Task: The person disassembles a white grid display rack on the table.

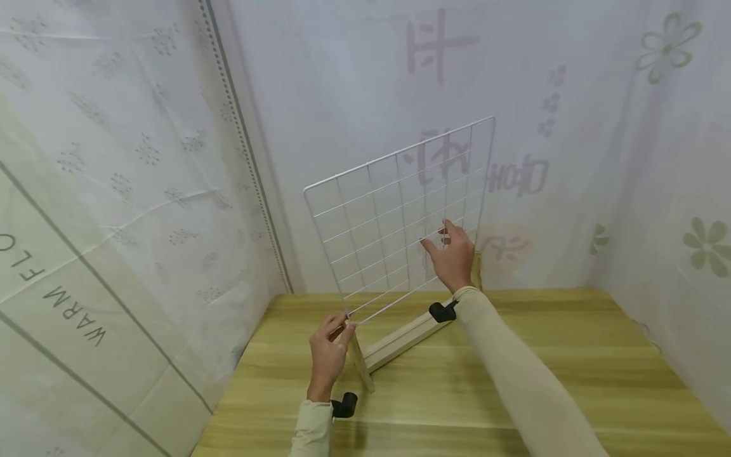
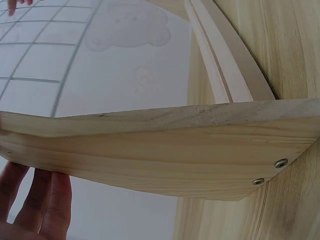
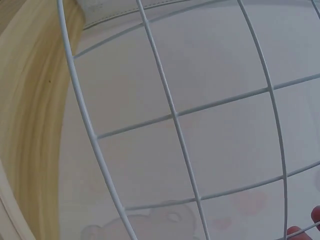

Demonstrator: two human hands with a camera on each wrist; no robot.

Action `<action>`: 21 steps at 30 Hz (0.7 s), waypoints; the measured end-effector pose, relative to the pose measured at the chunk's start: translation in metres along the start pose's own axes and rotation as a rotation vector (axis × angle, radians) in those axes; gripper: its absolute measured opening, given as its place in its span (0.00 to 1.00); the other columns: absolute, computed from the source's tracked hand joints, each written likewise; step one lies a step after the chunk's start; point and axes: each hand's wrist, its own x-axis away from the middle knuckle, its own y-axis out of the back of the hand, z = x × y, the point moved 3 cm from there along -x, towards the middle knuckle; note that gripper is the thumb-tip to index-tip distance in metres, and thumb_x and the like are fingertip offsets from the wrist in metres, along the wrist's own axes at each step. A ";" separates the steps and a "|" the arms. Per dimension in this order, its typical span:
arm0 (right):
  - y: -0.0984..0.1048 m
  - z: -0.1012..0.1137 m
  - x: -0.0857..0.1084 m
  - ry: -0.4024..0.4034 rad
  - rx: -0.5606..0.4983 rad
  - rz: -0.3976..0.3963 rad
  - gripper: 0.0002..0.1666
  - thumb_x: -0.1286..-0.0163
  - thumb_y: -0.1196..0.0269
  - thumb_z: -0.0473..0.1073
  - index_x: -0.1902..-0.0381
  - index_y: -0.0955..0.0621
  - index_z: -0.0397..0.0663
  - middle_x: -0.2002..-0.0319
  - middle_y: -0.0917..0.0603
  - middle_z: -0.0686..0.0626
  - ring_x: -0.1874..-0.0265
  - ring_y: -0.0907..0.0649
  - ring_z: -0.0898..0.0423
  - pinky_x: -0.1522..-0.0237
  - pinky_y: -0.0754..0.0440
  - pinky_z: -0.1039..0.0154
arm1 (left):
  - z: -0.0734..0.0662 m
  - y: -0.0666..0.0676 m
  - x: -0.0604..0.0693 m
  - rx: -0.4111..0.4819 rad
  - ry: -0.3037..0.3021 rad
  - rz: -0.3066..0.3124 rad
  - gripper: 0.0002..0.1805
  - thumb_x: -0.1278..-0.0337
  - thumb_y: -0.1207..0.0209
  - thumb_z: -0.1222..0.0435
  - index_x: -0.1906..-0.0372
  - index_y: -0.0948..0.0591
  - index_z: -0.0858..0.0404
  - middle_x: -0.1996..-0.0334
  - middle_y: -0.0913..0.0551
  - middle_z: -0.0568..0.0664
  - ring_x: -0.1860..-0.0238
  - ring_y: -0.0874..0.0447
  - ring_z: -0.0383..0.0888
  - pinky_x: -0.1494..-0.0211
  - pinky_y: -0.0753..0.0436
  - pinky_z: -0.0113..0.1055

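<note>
A white wire grid (image 1: 400,204) stands tilted above a wooden frame, its lower left corner at the top of the near upright (image 1: 361,358). My left hand (image 1: 328,358) grips that upright's top end beside the grid corner; in the left wrist view its fingers (image 2: 56,205) lie against the board (image 2: 150,155). My right hand (image 1: 454,257) holds the grid's wires near the lower right, thumb and fingers spread across a cell. Fingertips (image 3: 296,233) show at a wire in the right wrist view. Behind the right hand, the far upright (image 1: 476,270) is partly hidden.
A grooved wooden crossbar (image 1: 402,343) joins the two uprights low over the wood-grain table (image 1: 571,355). Patterned cloth (image 1: 143,158) hangs at the left, behind the table and at the right. Black devices (image 1: 345,405) are worn at both wrists.
</note>
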 end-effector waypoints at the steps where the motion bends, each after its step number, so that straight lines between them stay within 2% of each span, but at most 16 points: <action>1: 0.002 0.003 -0.002 0.016 -0.003 -0.006 0.37 0.38 0.26 0.46 0.35 0.24 0.34 0.51 0.16 0.36 0.54 0.14 0.38 0.48 0.18 0.44 | -0.003 0.000 -0.001 -0.003 0.008 0.000 0.15 0.41 0.34 0.74 0.48 0.14 0.70 0.53 0.13 0.58 0.57 0.16 0.43 0.41 0.15 0.48; 4: 0.009 0.011 -0.007 0.042 -0.009 -0.022 0.37 0.39 0.26 0.44 0.35 0.24 0.33 0.53 0.16 0.35 0.54 0.14 0.37 0.48 0.17 0.44 | -0.018 0.002 0.000 0.003 0.018 0.011 0.14 0.41 0.35 0.75 0.49 0.14 0.72 0.53 0.13 0.60 0.57 0.16 0.49 0.41 0.15 0.50; 5: 0.012 0.013 -0.008 0.051 -0.005 -0.022 0.38 0.38 0.26 0.45 0.35 0.24 0.33 0.53 0.16 0.35 0.54 0.14 0.38 0.48 0.17 0.44 | -0.018 0.002 0.000 0.003 0.020 0.015 0.14 0.40 0.35 0.75 0.49 0.14 0.71 0.52 0.13 0.59 0.55 0.16 0.51 0.41 0.15 0.50; 8: 0.022 0.019 -0.010 0.100 0.021 -0.030 0.38 0.39 0.26 0.44 0.36 0.24 0.32 0.54 0.16 0.35 0.56 0.13 0.37 0.48 0.17 0.43 | -0.013 0.002 0.001 0.005 0.016 0.021 0.14 0.40 0.35 0.74 0.49 0.14 0.68 0.51 0.13 0.58 0.54 0.16 0.53 0.40 0.15 0.48; 11: 0.033 0.022 -0.011 0.173 0.069 -0.046 0.38 0.40 0.25 0.45 0.37 0.23 0.30 0.56 0.15 0.34 0.59 0.13 0.37 0.51 0.16 0.43 | 0.003 0.000 0.000 0.009 0.022 0.028 0.14 0.38 0.35 0.71 0.48 0.13 0.62 0.49 0.14 0.57 0.51 0.17 0.50 0.39 0.16 0.45; 14: 0.043 0.020 -0.012 0.217 0.115 -0.065 0.37 0.41 0.24 0.45 0.39 0.22 0.30 0.58 0.15 0.34 0.62 0.12 0.37 0.56 0.15 0.43 | 0.002 0.001 0.000 0.004 0.022 0.047 0.14 0.37 0.35 0.69 0.47 0.13 0.58 0.49 0.14 0.54 0.50 0.17 0.45 0.38 0.16 0.43; 21: 0.062 0.001 -0.007 0.195 0.156 -0.088 0.35 0.43 0.24 0.45 0.42 0.20 0.29 0.60 0.14 0.34 0.65 0.13 0.38 0.60 0.16 0.43 | 0.002 0.003 -0.001 0.000 0.023 0.050 0.14 0.38 0.35 0.68 0.47 0.13 0.59 0.48 0.14 0.56 0.51 0.17 0.42 0.38 0.16 0.42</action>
